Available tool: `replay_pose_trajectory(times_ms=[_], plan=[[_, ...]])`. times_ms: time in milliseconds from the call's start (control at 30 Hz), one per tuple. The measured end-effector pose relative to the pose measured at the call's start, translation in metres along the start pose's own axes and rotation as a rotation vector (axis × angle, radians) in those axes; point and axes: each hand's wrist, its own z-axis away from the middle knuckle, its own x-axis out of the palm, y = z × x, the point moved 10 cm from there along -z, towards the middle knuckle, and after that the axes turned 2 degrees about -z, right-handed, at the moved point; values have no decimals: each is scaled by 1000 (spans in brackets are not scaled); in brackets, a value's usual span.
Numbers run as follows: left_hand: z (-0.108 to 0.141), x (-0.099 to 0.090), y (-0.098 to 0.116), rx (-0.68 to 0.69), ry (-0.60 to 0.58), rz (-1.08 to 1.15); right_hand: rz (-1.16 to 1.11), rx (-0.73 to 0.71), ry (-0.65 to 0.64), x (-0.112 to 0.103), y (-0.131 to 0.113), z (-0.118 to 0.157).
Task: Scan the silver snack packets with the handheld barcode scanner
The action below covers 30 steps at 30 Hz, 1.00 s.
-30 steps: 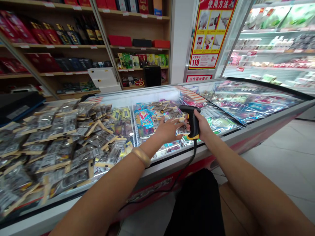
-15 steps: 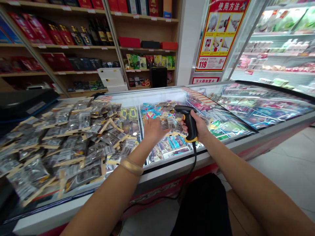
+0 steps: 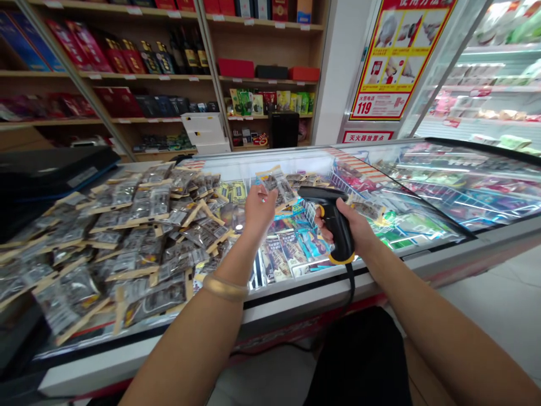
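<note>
A shop, shown by stocked shelves [image 3: 270,83], price tags [image 3: 249,22] and a glass-topped chest freezer [image 3: 439,248].

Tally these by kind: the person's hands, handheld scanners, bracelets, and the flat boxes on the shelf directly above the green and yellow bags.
Left hand and right hand: 2
Scanner: 1
Bracelet: 1
Flat boxes: 3
Total: 7

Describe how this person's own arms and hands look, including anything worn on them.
The left hand and right hand wear no gloves, and no sleeve shows on either forearm. A smooth, wide, gold-coloured bracelet circles the left wrist. The right wrist shows no bracelet or watch. No markings can be made out on either arm.
</note>
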Motion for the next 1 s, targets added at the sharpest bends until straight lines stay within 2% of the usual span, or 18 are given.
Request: replay_pose_trajectory(times_ms=[167, 533, 900, 1000], plan=[[-6, -9, 1, 16, 76, 40, 61, 39, -41, 7, 5, 2], [-3, -7, 9, 99, 43, -42, 118, 36, -63, 6, 7, 1], [-2, -6, 8, 97, 54, -48, 89, 76, -59, 5, 11, 0], [-4, -9, 7, 58, 65, -60, 61, 54, -41, 9, 7, -3]])
